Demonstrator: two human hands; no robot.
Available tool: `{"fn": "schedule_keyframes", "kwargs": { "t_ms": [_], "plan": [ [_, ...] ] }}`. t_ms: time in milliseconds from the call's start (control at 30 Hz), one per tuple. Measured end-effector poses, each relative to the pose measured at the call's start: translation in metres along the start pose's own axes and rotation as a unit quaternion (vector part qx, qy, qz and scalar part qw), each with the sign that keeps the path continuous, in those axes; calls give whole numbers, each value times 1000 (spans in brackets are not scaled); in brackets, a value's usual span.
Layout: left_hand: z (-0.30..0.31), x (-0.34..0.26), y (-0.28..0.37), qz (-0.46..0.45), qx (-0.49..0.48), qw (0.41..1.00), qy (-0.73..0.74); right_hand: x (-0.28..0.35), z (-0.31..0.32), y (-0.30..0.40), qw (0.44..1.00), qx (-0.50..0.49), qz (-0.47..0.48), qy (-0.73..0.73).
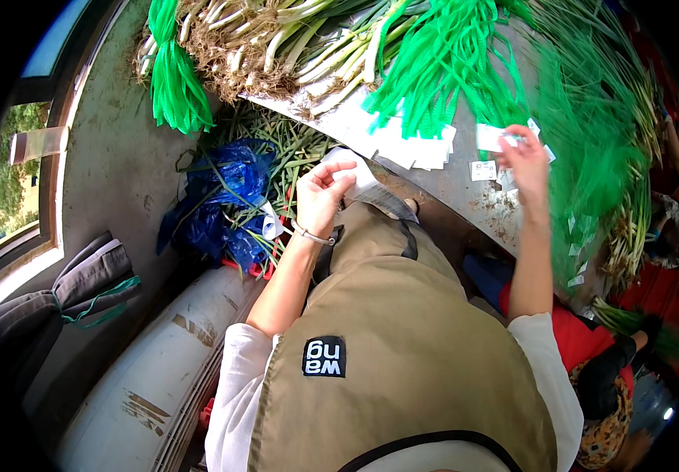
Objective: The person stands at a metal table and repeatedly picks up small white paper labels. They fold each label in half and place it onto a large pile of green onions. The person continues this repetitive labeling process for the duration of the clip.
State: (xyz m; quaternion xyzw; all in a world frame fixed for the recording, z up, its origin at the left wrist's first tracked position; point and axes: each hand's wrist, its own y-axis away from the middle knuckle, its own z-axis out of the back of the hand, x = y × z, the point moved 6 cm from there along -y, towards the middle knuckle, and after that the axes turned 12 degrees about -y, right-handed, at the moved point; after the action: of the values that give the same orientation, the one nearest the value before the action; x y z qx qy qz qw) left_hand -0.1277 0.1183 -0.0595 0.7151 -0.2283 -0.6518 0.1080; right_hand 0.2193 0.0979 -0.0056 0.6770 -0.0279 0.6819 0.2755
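My left hand pinches a strip of white printed labels, which hangs down in front of my apron. At the table's near edge, my right hand is slightly blurred, its fingertips closed on a white label by the end of a green mesh bag. More green mesh bags lie fanned out beyond, with white labels at their near ends. A small printed label rests on the metal tabletop just below my right hand.
Rooted leeks or large green onions are heaped at the back; a tied green mesh bundle hangs left. Below lie leaf trimmings and a blue plastic bag. More green netting covers the right side. A co-worker is at lower right.
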Motion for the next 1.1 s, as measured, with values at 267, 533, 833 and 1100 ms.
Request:
{"fn": "schedule_keyframes", "kwargs": {
  "t_ms": [267, 533, 833, 1100],
  "plan": [
    [-19, -1, -3, 76, 36, 996, 31, -21, -74, 43, 937, 150, 240, 204],
    [6, 6, -10, 96, 15, 995, 37, -22, -177, 89, 949, 252, 172, 83],
    [81, 44, -31, 144, -152, 976, 66, -75, -190, 46, 963, 139, -164, -163],
    [38, 25, -10, 78, -85, 993, -17, -68, -145, 29, 989, 144, -29, -1]
  ]
}}
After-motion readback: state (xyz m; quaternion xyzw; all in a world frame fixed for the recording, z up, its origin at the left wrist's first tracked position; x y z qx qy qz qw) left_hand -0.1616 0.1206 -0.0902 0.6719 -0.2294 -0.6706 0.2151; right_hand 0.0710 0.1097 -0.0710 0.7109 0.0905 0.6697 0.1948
